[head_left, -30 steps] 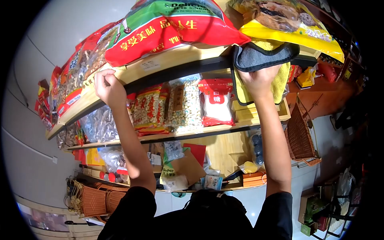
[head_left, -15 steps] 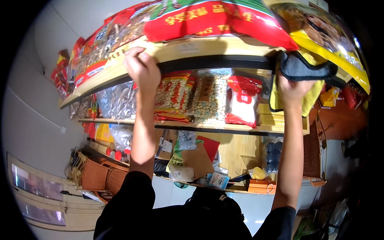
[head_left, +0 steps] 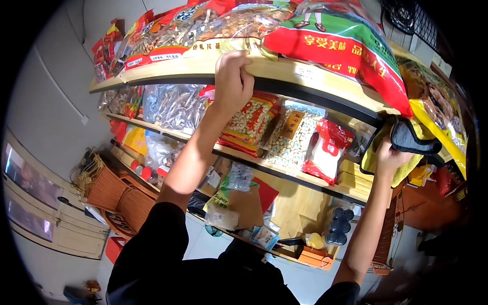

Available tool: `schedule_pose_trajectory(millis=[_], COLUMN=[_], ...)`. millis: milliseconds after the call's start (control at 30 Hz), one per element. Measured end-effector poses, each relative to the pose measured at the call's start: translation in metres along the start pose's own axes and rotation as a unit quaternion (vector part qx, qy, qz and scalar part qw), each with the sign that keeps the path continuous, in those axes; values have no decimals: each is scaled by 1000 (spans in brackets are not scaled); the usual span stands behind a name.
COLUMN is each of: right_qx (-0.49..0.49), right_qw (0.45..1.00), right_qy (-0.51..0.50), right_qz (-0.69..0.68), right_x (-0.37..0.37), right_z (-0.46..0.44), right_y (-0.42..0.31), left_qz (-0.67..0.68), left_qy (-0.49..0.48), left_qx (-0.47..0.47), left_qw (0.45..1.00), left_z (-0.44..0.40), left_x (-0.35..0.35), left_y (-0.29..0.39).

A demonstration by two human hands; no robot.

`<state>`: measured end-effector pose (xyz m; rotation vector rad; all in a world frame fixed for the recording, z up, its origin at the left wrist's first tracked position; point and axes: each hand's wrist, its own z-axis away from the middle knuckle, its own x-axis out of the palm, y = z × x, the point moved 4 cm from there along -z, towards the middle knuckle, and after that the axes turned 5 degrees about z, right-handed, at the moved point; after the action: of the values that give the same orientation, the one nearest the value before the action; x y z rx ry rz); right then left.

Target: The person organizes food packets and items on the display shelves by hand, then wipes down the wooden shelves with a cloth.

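Observation:
My left hand is closed at the front edge of the upper wooden shelf, fingers curled over the rim just below a bag of dried mushrooms. At the right end of that shelf my right hand grips a grey and yellow cleaning cloth with dark edging. The cloth lies against the shelf's end and hangs down on both sides of the hand. Above and between my hands, a large red and green bag sticks out over the shelf edge.
On the shelf below stand red nut packets, a clear bag of pale nuts and a red-and-white sugar bag. A yellow-edged bag overhangs at the right. Lower down are paper packets, dark round items and a wicker basket.
My view has tilted and shifted, so the shelves now slope down to the right. My left hand lies further right along the shelf edge; the right hand still holds the cloth at the end.

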<state>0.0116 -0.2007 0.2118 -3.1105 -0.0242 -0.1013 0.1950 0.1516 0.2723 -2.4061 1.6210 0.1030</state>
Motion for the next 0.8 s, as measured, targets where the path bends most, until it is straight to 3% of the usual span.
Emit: schedule_pose_trajectory(millis=[33, 100, 200, 433, 700, 800], right_qx=[-5, 12, -1, -12, -7, -2], right_qw=[1000, 998, 999, 999, 1000, 999], right_qy=[-2, 0, 2, -21, 1, -34], right_qz=[-17, -55, -45, -24, -25, -33], right_x=[0, -1, -3, -7, 1, -1], right_z=[-1, -3, -5, -10, -3, -6], right_y=[-1, -3, -4, -10, -5, -7], left_qz=[0, 40, 42, -28, 24, 41], left_qy=[7, 2, -10, -35, -50, -64], left_qx=[-1, -94, -125, -128, -145, -148], left_qw=[1000, 995, 991, 991, 988, 986], left_z=[-1, 3, -1, -17, -19, -23], left_x=[-1, 0, -3, -6, -15, -20], left_y=[1, 1, 6, 20, 18, 16])
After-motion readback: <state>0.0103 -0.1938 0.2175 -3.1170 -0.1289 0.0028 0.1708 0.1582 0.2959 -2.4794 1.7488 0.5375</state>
